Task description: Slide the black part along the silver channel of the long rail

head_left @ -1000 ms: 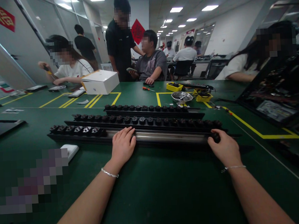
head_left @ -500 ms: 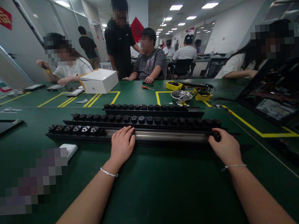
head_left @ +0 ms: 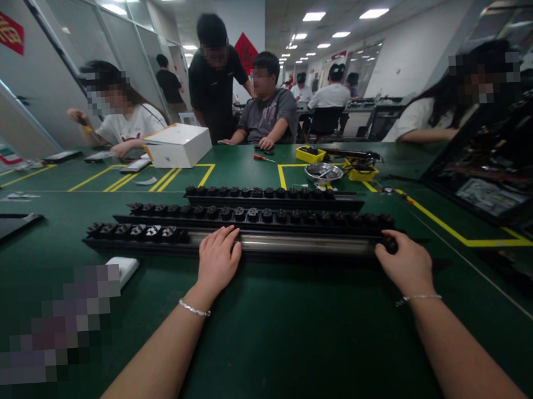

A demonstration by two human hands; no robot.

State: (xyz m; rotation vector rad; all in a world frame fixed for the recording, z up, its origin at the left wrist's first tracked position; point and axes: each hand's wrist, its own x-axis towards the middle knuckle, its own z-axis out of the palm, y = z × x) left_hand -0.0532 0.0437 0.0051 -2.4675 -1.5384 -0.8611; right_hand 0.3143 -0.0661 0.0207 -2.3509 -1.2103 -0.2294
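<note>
Three long black rails lie side by side on the green table. The nearest rail (head_left: 296, 244) has a bare metal channel along most of its length and several black socket modules (head_left: 137, 231) at its left end. My left hand (head_left: 216, 260) rests flat on this rail near its middle, fingers on the channel. My right hand (head_left: 406, 265) is at the rail's right end, its fingers pinching a small black socket module (head_left: 389, 244) there. The two farther rails (head_left: 249, 212) are filled with black modules along their whole length.
A white box (head_left: 179, 146), yellow bins (head_left: 311, 154) and a metal bowl (head_left: 323, 172) stand farther back. A white flat object (head_left: 125, 267) lies left of my left arm. Several people sit or stand across the table. A dark tray (head_left: 491, 174) is at the right.
My right hand has slid slightly to the right along the rail's end with the module. My left hand stays put. The standing person across the table has shifted.
</note>
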